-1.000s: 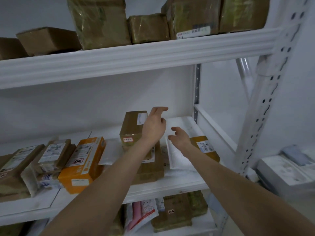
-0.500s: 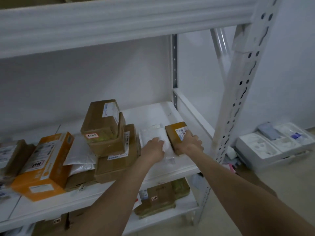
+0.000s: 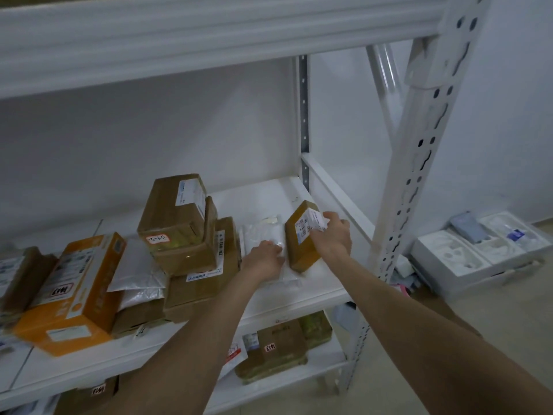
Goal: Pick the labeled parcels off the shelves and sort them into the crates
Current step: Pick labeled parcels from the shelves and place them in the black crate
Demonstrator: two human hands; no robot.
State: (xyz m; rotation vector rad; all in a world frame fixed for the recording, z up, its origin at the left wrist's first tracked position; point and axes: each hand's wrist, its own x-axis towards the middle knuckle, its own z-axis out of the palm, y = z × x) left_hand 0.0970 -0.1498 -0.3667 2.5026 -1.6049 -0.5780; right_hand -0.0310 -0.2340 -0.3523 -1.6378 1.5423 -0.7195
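bare shelf (image 3: 263, 199) behind, stacked boxes (image 3: 185, 235) left

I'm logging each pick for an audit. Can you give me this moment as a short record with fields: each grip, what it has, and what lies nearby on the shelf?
right grip: holds small tan cardboard box with white label, tilted
left grip: rests on flat white plastic mailer; hold unclear
surface: white metal shelf
neighbours: stacked brown cardboard boxes and orange carton, to the left
crates: not in view
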